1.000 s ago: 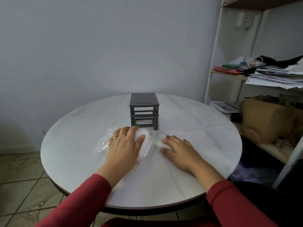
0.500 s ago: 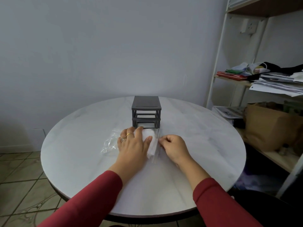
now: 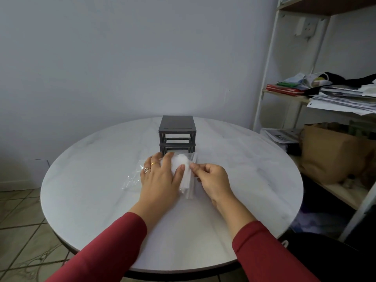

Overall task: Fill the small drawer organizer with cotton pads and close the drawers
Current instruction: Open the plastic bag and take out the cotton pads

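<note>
Pad bag [image 3: 179, 161] beneath left hand [image 3: 160, 180] pressing flat; right hand [image 3: 213, 180] pinches its edge.

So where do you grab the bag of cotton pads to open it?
On the bag, probably the flat right-end strip, pinched from the right, as the right hand does: it's thin and empty. The left hand presses the bulge of cotton pads.
</note>
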